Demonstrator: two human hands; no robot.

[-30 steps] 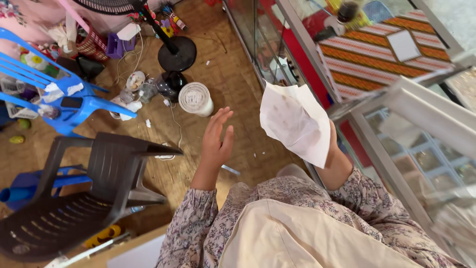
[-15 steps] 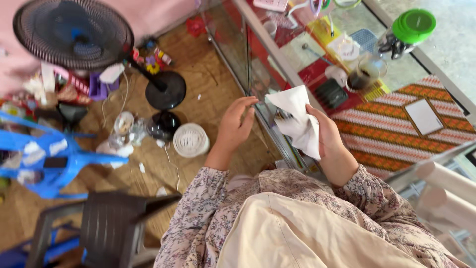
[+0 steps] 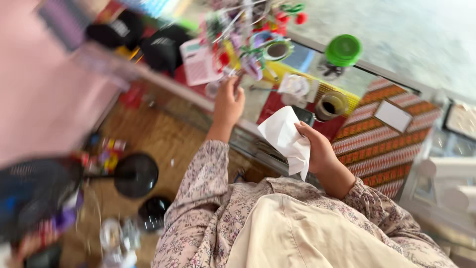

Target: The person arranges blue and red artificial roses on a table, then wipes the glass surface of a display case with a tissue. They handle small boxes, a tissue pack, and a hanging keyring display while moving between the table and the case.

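Note:
My right hand [image 3: 317,149] grips a crumpled white paper towel [image 3: 285,136] in front of the glass counter [image 3: 263,99]. My left hand [image 3: 227,101] reaches up over the counter's near edge, fingers curled near a small pale item among the clutter; the blur hides whether it grips anything. Both arms wear a floral sleeve [image 3: 198,188].
On the counter stand a glass of dark drink [image 3: 331,105], a jar with a green lid [image 3: 343,49], a striped mat [image 3: 382,134] with a white card, and colourful clutter. A black fan base [image 3: 135,174] stands on the wooden floor below.
The view has swung up from the floor to the counter top. My left hand rose to the counter edge. The paper towel went from spread out to crumpled in my right hand.

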